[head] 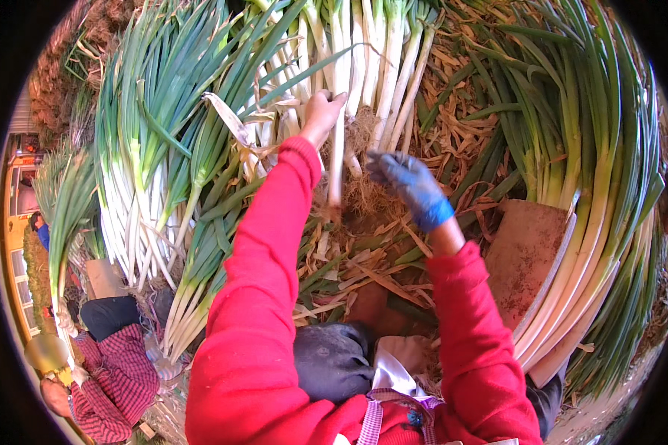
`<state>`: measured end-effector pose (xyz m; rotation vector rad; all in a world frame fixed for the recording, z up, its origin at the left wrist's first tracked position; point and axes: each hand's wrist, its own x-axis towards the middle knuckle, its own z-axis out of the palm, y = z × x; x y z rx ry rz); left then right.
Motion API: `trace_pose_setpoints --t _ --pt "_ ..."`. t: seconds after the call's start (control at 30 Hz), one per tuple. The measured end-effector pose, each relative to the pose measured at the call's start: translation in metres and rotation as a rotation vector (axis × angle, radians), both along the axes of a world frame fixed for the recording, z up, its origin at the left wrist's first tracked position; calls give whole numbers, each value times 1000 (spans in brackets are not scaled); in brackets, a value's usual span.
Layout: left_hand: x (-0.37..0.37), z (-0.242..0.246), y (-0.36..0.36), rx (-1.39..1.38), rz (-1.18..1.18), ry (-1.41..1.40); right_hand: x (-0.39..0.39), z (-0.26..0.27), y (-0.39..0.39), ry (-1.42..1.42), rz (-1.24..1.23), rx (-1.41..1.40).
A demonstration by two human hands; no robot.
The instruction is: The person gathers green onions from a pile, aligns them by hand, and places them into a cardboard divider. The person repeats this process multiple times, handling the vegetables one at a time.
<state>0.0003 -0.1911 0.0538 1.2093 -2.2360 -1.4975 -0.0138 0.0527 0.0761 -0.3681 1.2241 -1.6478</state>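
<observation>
My bare left hand (323, 114) grips the white shaft of a long green onion (338, 158), whose lower end points towards me. My right hand (405, 181), in a blue-grey glove, hovers just right of that onion's root end, beside a tangle of roots (362, 192). Its fingers look partly curled and blurred, and I see nothing in them. Beyond both hands, a row of white-shafted green onions (392, 61) lies with leaves pointing away. Dry husks and loose leaves (362, 267) cover the ground between my arms.
On the right, large green onions (595, 239) lean over a worn board (526, 256). A thick pile of green onions (150, 167) stands at left. Farther left, a co-worker in a checked shirt (119, 367) holds a long green onion (67, 233). My dark-trousered knee (331, 356) is below.
</observation>
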Motion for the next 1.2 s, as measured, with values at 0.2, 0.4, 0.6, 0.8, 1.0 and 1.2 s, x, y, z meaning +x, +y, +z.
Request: trace_pose_setpoints --t 0.2,0.4,0.6,0.8,1.0,1.2 --pt "76 23 113 821 34 440 120 34 43 -623 -23 12" --pt "72 56 116 727 126 531 182 40 103 137 -171 366" --pt "82 99 146 819 37 631 214 83 162 -250 -152 403" --pt "64 140 210 585 -362 680 227 58 174 -217 -392 297" --pt "-39 8 160 -339 -432 142 127 5 132 -350 -405 303" --pt "-67 -81 110 -1203 -584 -450 90 -38 105 -649 -439 69"
